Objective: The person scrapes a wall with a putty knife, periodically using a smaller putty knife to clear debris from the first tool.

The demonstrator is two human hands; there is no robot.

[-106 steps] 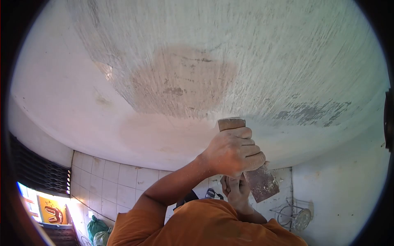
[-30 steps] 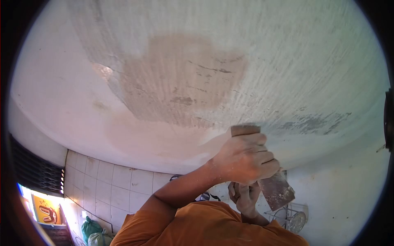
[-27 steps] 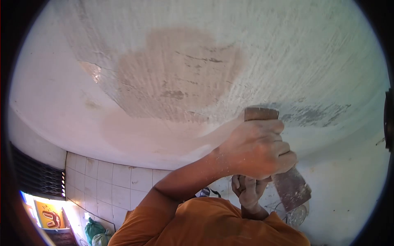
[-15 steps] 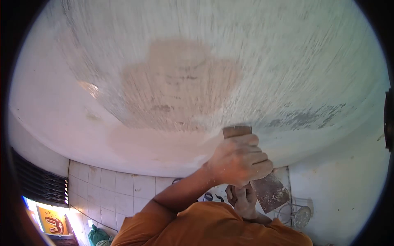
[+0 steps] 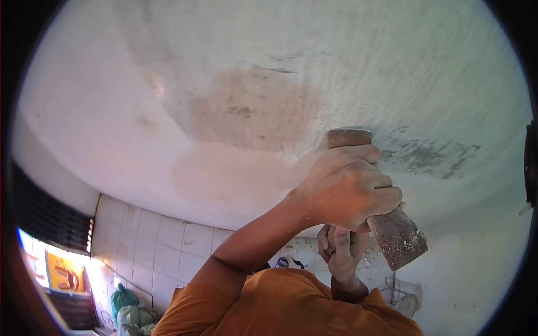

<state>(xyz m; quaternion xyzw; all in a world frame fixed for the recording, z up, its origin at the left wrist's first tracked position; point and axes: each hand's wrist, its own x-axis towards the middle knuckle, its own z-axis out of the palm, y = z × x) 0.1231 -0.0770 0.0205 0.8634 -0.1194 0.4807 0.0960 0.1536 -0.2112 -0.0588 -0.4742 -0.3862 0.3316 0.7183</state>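
Note:
My left hand (image 5: 353,187) is closed round a scraper (image 5: 349,138), whose wide flat edge lies against the pale wall surface (image 5: 246,179). Just below it, nearer my orange shirt, my right hand (image 5: 343,249) has its fingers curled. A second flat blade (image 5: 398,238), speckled with pale residue, slants down to the right beside my right hand. Its handle end is hidden behind my left hand. A beige patch (image 5: 258,109) marks the wall left of the scraper, and a dark rough patch (image 5: 431,154) lies to its right.
Below the wall is a tiled floor (image 5: 168,235). At the lower left are a dark slatted grille (image 5: 50,215), a bright opening, a green bag (image 5: 122,299) and pale sacks (image 5: 134,319). A round wire-like object (image 5: 407,304) stands at the lower right.
My left hand and its scraper have moved up and to the right in the view. The second blade and my right hand have also shifted up, and the whole view has tilted slightly.

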